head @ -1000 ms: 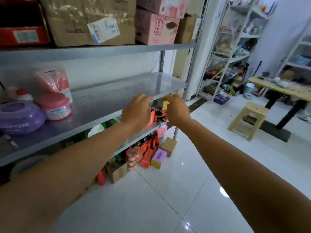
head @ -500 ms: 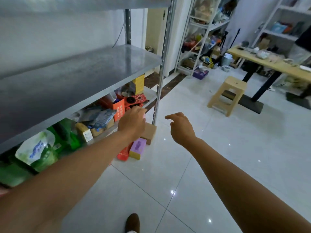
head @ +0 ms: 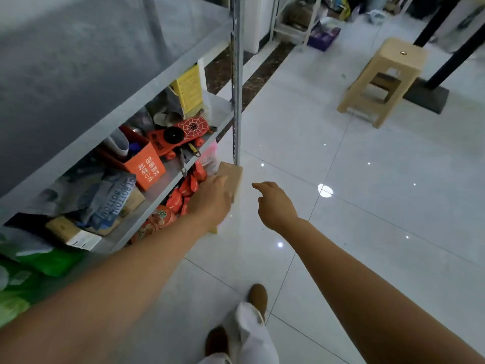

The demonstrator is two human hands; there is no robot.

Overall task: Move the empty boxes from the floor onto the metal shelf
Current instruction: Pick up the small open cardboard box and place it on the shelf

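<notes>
A small brown cardboard box (head: 232, 177) stands on the white floor by the shelf's front post. My left hand (head: 210, 199) hovers over its left side, fingers relaxed and holding nothing; it hides part of the box and most of another box (head: 214, 229) below it, of which only a yellowish corner shows. My right hand (head: 274, 204) is just right of the brown box, apart from it, fingers loosely curled and empty. The metal shelf (head: 78, 69) rises at left, its wide grey middle board bare in this view.
The lower shelf board (head: 168, 177) holds an orange box, a red spider-web toy, a yellow packet and bags. Red snack packs (head: 181, 195) lie beneath it on the floor. A beige plastic stool (head: 381, 80) and a black table base (head: 425, 97) stand at the right. My feet (head: 258, 298) are below.
Both hands have left the shelf edge and dropped toward the floor. My view has tilted down, so the brown box is now close under my left hand.
</notes>
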